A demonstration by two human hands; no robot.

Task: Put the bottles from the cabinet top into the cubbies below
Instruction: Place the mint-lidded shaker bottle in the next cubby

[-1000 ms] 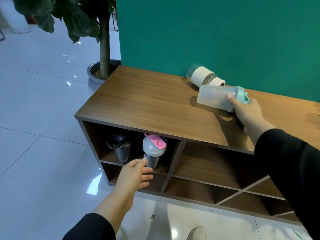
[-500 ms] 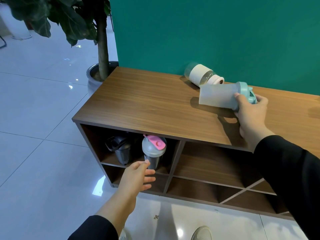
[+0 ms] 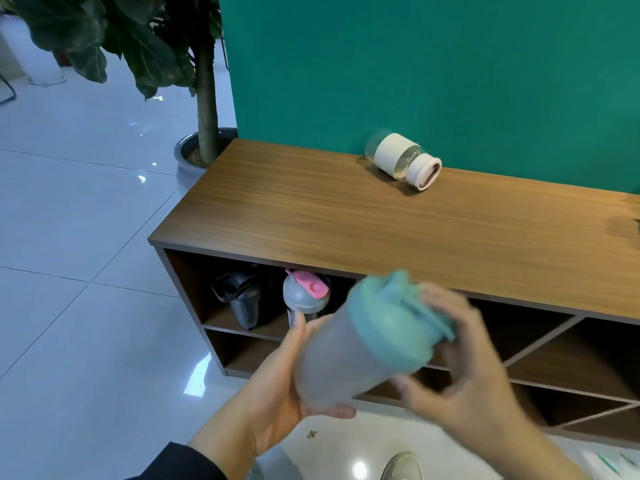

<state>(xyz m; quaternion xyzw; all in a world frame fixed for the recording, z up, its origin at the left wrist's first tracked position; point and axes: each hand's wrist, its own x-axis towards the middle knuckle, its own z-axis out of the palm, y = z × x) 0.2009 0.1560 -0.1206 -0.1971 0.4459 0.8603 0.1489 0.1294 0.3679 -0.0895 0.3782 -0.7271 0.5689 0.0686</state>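
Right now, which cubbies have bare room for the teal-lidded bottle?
The top-left cubby is crowded: black bottle and pink-lidded bottle fill it. The cubby below them and the diagonal-divided compartments on the right look bare.

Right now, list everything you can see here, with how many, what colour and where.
Shaker bottle: one, frosted grey with teal lid, held in front of the cubbies, tilted, blurred.
Glass bottle: one, clear with cream sleeve and pink cap, lying on its side on the cabinet top by the wall.
Pink-lid bottle: one, grey, upright in the upper left cubby.
Dark bottle: one, black, same cubby, to its left.
Cabinet: one, brown wood, against the wall.
Wall: one, green, behind the cabinet.
Potted tree: one, dark green, left of the cabinet.
Floor: white glossy tiles.
Shoe: one, pale, bottom edge.
Left hand: under the shaker's body.
Right hand: at the shaker's lid end.
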